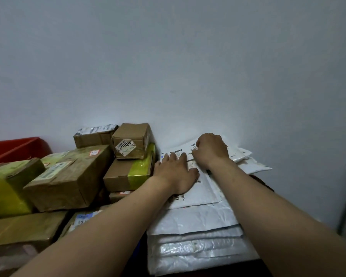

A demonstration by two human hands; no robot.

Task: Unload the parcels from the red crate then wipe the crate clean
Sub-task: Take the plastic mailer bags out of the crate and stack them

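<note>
The red crate (14,149) sits at the far left by the wall (168,56), behind cardboard boxes (68,176). To the right, the left hand (176,172) lies flat with straight fingers on the top white mailer (204,188). The right hand (211,150) curls its fingers onto the same mailer, though I cannot tell if it grips. A small box (132,140) has a label (125,147) reading "004".

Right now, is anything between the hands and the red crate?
Yes. Piled cardboard boxes lie between the red crate, far left, and the left hand and right hand on the white mailer.

Red crate (12,148) at far left, brown boxes (72,176) piled beside it, white mailers (198,220) stacked right
</note>
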